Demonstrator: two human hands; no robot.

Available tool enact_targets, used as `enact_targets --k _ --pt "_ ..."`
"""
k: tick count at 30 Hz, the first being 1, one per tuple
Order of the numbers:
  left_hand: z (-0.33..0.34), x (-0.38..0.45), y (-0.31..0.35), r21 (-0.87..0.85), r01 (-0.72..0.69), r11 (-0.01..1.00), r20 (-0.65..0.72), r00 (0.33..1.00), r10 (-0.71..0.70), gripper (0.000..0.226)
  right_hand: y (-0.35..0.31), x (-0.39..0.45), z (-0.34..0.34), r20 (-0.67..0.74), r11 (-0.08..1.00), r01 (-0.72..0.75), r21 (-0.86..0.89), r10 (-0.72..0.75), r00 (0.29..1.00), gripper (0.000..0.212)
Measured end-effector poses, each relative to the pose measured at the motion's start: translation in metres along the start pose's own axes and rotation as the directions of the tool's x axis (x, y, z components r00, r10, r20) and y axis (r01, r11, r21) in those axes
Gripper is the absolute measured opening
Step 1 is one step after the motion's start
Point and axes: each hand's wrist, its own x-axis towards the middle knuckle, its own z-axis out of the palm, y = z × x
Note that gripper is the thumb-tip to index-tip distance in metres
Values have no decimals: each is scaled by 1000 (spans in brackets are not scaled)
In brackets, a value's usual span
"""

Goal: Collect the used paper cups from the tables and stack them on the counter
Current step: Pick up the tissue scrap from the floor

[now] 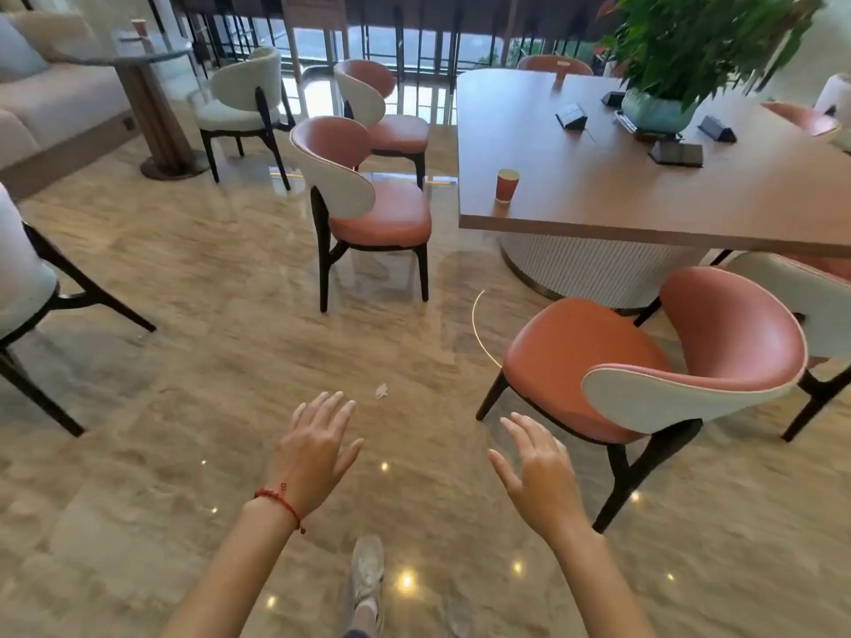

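Standing on a polished marble floor (193,361), the person faces a long wooden surface (598,177) ahead and to the right, ringed by salmon chairs; the nearest chair (644,361) sits between the right hand and that surface. A potted plant (663,62) stands toward the far right of it, among several small dark boxes. To the far left, a small round glass surface (138,50) stands beside a pale sofa (55,94).

Three paper cups show. The closest, a red-orange cup (507,185), stands upright just in from the near left corner of the wooden surface, long axis vertical. A second cup (561,69) stands at its far edge, and a third cup (139,27) near the back of the round glass surface.

Both hands hang out in front, empty, well short of any cup. The left hand (317,448) has its fingers spread and relaxed; the right hand (536,472) likewise, grip apart. The near cup lies up and ahead of both, roughly above the right hand, so the right looks the likelier one to reach, once the person steps closer past the chair.
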Motion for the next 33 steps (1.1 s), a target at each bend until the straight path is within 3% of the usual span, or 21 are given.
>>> enact_targets --k 15,33 --pt "-2 230 -100 -8 -33 999 53 998 34 87 -25 230 19 -44 993 -94 67 97 994 50" --pt "48 434 -136 -70 143 987 131 982 -133 85 28 469 36 19 994 -21 104 19 1000 46"
